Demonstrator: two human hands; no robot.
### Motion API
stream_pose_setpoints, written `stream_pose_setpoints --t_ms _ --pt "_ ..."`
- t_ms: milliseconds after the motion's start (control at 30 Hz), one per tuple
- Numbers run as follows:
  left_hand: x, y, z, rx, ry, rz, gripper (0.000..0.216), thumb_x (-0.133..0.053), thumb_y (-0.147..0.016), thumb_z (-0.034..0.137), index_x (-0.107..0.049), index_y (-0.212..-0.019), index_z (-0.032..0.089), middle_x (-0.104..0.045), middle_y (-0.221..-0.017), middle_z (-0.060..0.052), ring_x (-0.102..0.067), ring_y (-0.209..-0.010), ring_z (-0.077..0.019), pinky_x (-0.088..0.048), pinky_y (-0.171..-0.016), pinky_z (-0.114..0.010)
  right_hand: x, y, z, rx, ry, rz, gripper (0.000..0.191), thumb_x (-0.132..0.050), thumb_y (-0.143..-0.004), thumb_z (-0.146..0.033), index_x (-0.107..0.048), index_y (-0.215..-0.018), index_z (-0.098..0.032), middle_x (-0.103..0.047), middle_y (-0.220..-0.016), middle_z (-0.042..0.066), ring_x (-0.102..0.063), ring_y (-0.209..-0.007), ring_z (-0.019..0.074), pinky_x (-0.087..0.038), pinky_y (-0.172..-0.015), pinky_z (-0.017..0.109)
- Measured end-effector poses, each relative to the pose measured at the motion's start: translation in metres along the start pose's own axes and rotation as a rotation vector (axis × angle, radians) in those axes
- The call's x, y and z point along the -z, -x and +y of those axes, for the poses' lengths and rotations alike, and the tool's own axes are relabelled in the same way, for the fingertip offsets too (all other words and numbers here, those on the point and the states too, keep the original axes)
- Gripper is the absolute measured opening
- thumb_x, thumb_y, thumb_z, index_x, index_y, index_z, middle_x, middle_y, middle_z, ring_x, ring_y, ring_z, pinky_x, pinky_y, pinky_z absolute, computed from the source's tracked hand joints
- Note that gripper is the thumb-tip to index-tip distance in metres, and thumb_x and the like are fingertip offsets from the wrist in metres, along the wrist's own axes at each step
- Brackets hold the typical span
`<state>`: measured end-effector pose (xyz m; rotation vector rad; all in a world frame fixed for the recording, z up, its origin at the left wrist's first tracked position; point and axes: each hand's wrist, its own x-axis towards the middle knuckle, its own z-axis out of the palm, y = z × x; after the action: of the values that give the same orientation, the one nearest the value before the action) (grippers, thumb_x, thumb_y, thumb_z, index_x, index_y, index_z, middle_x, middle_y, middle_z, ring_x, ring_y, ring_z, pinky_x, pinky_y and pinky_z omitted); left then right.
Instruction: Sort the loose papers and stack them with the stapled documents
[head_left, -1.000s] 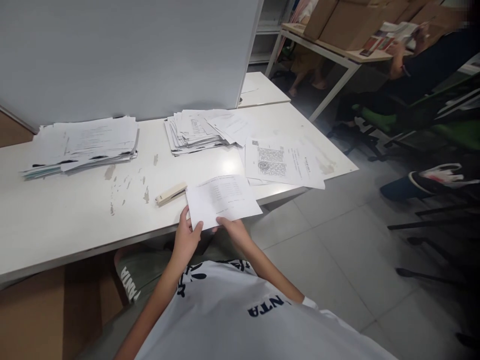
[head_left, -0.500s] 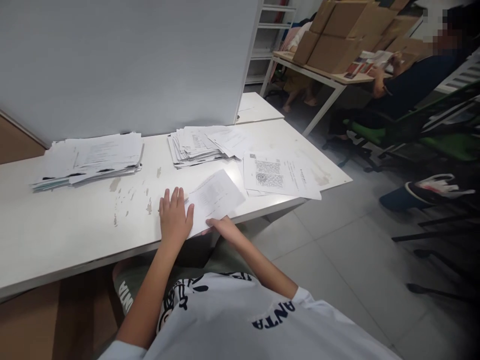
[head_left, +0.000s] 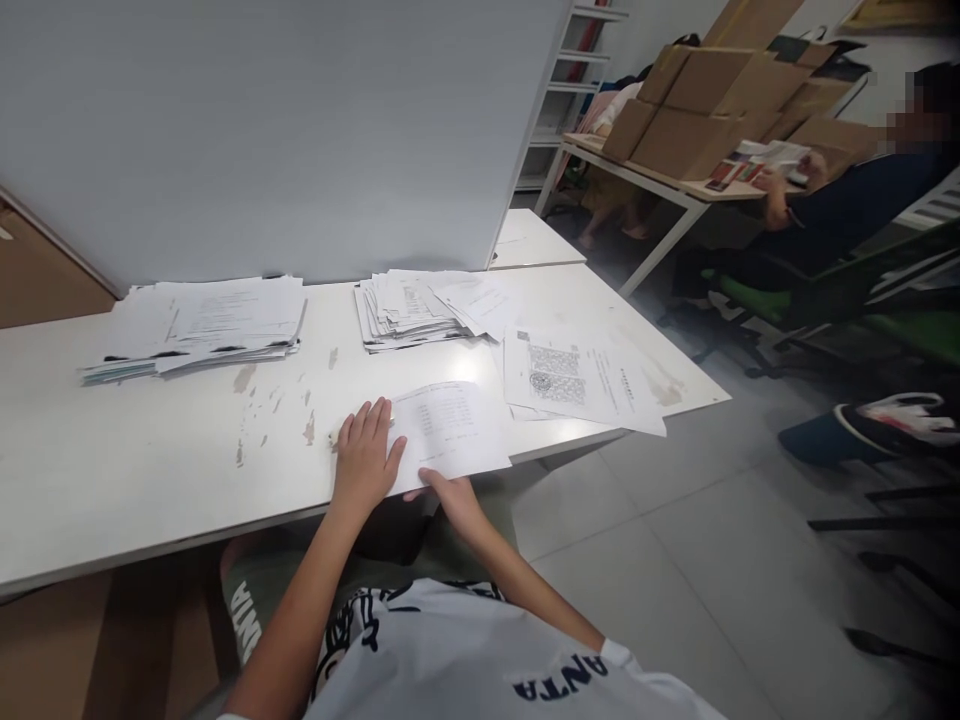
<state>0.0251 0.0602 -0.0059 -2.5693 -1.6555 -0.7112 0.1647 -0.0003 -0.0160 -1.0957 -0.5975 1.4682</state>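
Note:
A white printed sheet (head_left: 454,425) lies at the near edge of the white table (head_left: 150,470). My left hand (head_left: 366,458) rests flat on the sheet's left corner, fingers stretched out and close together, covering a beige stapler of which only the left tip (head_left: 332,441) shows. My right hand (head_left: 452,497) pinches the sheet's near edge just off the table, thumb on top.
Two paper stacks sit at the back of the table, one left (head_left: 202,320) and one centre (head_left: 409,300), with loose printed sheets (head_left: 581,375) to the right. A white partition (head_left: 300,130) stands behind. A seated person (head_left: 840,215) works at another table with cardboard boxes (head_left: 705,110).
My left hand left the sheet's near edge and came down flat over the stapler. The sheet slid left so its corner lies at the stapler. My right hand kept its hold.

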Motion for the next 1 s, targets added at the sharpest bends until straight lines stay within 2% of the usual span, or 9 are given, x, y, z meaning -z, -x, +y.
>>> stream_pose_setpoints --t_ms 167,367,633,800,1000 --pt "0.001 0.001 0.002 0.008 0.000 0.019 0.057 -0.036 -0.096 0.039 -0.037 -0.147 0.013 -0.044 -0.147 -0.013 -0.036 -0.137 -0.0300 -0.020 -0.114 -0.046 0.001 0.002 0.000 0.003 0.060 -0.005 0.048 -0.070 -0.069 -0.031 -0.063 -0.114 -0.018 -0.071 -0.085 0.004 -0.063 -0.047 0.0189 -0.054 -0.059 0.035" --pt "0.003 0.000 -0.002 -0.006 0.039 -0.016 0.053 -0.034 -0.097 0.037 -0.042 -0.144 0.015 -0.046 -0.146 -0.010 -0.037 -0.138 -0.0273 -0.021 -0.114 -0.043 0.001 0.001 0.000 -0.005 0.041 0.004 0.050 -0.071 -0.066 -0.033 -0.063 -0.113 -0.017 -0.072 -0.095 0.006 -0.063 -0.047 0.0180 -0.054 -0.058 0.034" --pt "0.008 -0.003 -0.005 -0.024 0.048 -0.042 0.047 -0.029 -0.098 0.030 -0.049 -0.139 0.016 -0.048 -0.144 -0.006 -0.033 -0.141 -0.0258 -0.021 -0.116 -0.046 0.000 0.003 -0.009 -0.061 0.019 -0.051 0.052 -0.069 -0.067 -0.033 -0.063 -0.116 -0.017 -0.072 -0.085 0.005 -0.064 -0.050 0.0204 -0.056 -0.059 0.037" --pt "0.006 -0.002 -0.005 -0.048 -0.006 -0.025 0.047 -0.028 -0.098 0.027 -0.048 -0.140 0.015 -0.047 -0.145 -0.005 -0.031 -0.142 -0.0257 -0.022 -0.117 -0.048 -0.001 0.004 -0.012 -0.066 0.076 -0.048 0.056 -0.067 -0.067 -0.035 -0.064 -0.119 -0.015 -0.073 -0.086 0.006 -0.065 -0.053 0.0205 -0.056 -0.067 0.037" --pt "0.005 0.002 -0.007 -0.079 -0.031 0.006 0.047 -0.031 -0.098 0.027 -0.047 -0.141 0.016 -0.048 -0.145 -0.004 -0.030 -0.143 -0.0269 -0.025 -0.115 -0.049 -0.002 0.003 -0.006 -0.057 0.092 -0.033 0.059 -0.065 -0.066 -0.034 -0.062 -0.121 -0.013 -0.073 -0.089 0.008 -0.064 -0.051 0.0222 -0.055 -0.061 0.038"
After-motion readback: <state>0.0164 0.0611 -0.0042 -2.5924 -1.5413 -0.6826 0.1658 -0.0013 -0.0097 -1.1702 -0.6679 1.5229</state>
